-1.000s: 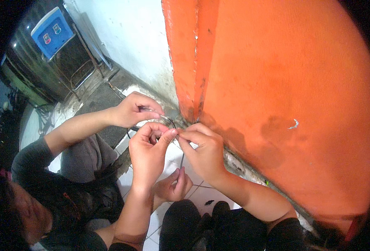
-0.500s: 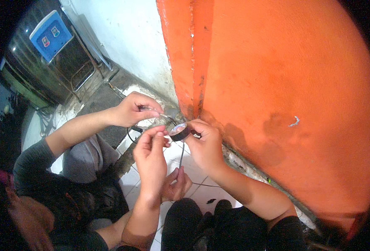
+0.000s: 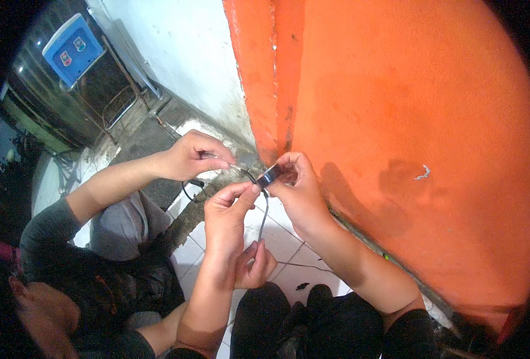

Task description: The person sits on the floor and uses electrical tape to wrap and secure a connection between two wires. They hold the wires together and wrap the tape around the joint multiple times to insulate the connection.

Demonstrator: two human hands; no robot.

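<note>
A roll of black electrical tape (image 3: pixel 269 176) sits edge-on in my right hand (image 3: pixel 304 194), between thumb and fingers. My left hand (image 3: pixel 226 215) pinches the thin dark cable (image 3: pixel 265 212) right beside the roll; the exact spot under its fingertips is hidden. Another person's upper hand (image 3: pixel 198 157) grips the cable's far stretch, where a pale section (image 3: pixel 238 169) shows. That person's lower hand (image 3: pixel 256 265) holds the same cable below, behind my left wrist. All four hands meet around this short length, above the floor.
An orange wall (image 3: pixel 408 119) rises on the right, joining a white wall (image 3: pixel 175 54). A black cable loop with a plug-like end (image 3: pixel 196 183) lies past my left hand. White tiles (image 3: pixel 286 248) cover the floor. The co-worker's sleeve (image 3: pixel 49 230) is at left; a blue board (image 3: pixel 73 51) stands far left.
My left hand has moved right and up, and its fingertips now meet the cable. The tape roll has turned edge-on and risen slightly with my right hand. The co-worker's hands barely move.
</note>
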